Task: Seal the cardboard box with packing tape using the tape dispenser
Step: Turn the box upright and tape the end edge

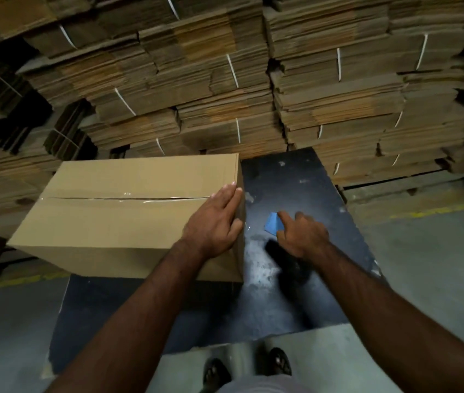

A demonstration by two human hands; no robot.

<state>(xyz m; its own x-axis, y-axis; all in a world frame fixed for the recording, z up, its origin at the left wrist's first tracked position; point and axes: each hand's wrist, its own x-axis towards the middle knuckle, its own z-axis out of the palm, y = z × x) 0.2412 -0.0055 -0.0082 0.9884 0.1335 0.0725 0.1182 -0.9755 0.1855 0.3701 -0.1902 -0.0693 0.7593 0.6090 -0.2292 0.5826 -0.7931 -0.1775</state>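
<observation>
Surroundings: we see bundled stacks of flattened cardboard filling the background, tied with thin white straps; the bundles rise right behind the box and table.
Floor: grey concrete with a worn yellow line on the right; our two sandalled feet show at the bottom edge.
Table: a dark, scuffed tabletop with pale scratches and glare patches; it is rectangular with a chipped near edge.
Cardboard box: the cardboard box sits on the left part of the table, plain brown and matte, flaps closed, overhanging the table's left side.
Tape: a strip of clear glossy tape runs along the centre seam, wrinkled in places.
Writing: we can read no print or label on the box or the bundles.
Left hand: the left hand lies flat on the box's right end, fingers straight and close together, fingertips at the top edge, thumb over the corner.
Right hand: the right hand grips the tape dispenser, fingers curled around it, just right of the box above the table.
Dispenser: blurred; we make out a blue front part and a dark body below the hand.
</observation>
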